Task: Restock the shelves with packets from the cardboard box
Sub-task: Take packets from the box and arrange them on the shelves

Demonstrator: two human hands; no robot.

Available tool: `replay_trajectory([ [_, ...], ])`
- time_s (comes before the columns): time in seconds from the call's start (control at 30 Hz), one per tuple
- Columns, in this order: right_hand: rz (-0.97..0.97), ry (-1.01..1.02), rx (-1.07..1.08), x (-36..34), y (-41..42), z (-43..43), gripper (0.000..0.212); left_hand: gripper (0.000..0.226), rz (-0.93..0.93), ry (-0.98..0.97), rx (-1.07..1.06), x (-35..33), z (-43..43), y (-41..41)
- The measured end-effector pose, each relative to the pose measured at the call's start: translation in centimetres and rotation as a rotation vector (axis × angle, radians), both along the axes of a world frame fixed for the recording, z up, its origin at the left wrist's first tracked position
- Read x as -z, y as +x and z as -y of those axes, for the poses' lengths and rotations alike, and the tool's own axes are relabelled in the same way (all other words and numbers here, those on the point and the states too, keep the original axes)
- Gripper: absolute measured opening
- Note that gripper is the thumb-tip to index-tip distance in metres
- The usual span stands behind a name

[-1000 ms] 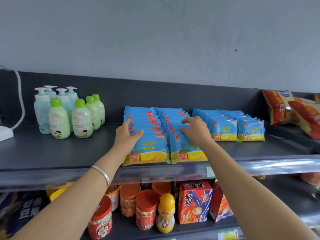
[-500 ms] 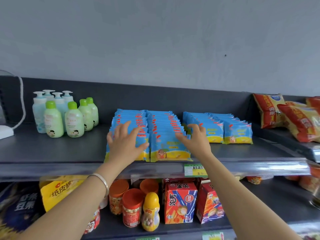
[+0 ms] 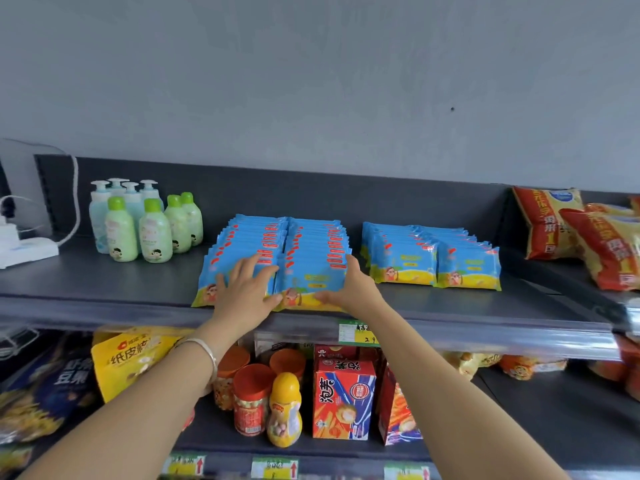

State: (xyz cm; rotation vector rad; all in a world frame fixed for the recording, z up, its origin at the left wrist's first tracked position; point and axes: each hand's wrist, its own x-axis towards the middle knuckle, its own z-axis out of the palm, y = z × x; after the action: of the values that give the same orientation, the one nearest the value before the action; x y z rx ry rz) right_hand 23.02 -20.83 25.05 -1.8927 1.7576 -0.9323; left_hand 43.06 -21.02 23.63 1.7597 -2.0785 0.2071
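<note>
Two rows of blue packets (image 3: 311,244) stand side by side at the middle of the top shelf (image 3: 104,289), foremost ones at its front edge. In the head view the left hand (image 3: 247,292) lies flat, fingers spread, on the left row's front packet; the right hand (image 3: 349,289) presses straight fingers against the right row's outer side, thumb along its lower edge. Neither grip is closed.

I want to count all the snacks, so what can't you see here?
Head view:
- Cardboard box: outside the frame.
- Blue packets: back ones overlap, and the left hand and right hand cover the front ones, so no count.
- Price tag: writing too small, partly behind the right arm.
- Red bags: cut off by the right edge.
</note>
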Motion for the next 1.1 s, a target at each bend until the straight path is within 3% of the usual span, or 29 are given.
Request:
replay_trajectory([
  [0.13,0.308,0.097,-0.002,-1.2,-1.5,0.4,0.096,0.060,-0.017,-0.004,-0.001,0.1,0.0,-0.4],
  [0.37,0.637,0.221,-0.029,-1.3,-1.9,2.5,0.052,0.076,-0.002,0.027,0.029,-0.5,0.5,-2.9],
  [0.43,0.642,0.149,-0.018,-1.2,-1.7,2.6,0.021,0.078,-0.012,0.027,0.009,-1.1,0.9,-3.1],
  [0.47,0.629,0.106,0.045,-1.1,-1.8,3.0,0.017,0.079,-0.012,0.023,-0.007,-1.4,1.2,-3.2],
  [0.57,0.647,0.098,0.187,-0.7,-2.3,4.1,0.025,0.084,-0.022,0.023,-0.046,-2.4,2.0,-3.2],
  [0.83,0.728,0.190,0.155,-1.2,-2.9,4.8,0.010,0.087,0.002,0.152,-0.019,-3.9,3.6,-3.3],
  [1.1,0.726,0.214,0.154,-1.5,-3.0,5.6,0.015,0.084,0.036,0.215,0.022,-4.5,4.2,-3.4],
])
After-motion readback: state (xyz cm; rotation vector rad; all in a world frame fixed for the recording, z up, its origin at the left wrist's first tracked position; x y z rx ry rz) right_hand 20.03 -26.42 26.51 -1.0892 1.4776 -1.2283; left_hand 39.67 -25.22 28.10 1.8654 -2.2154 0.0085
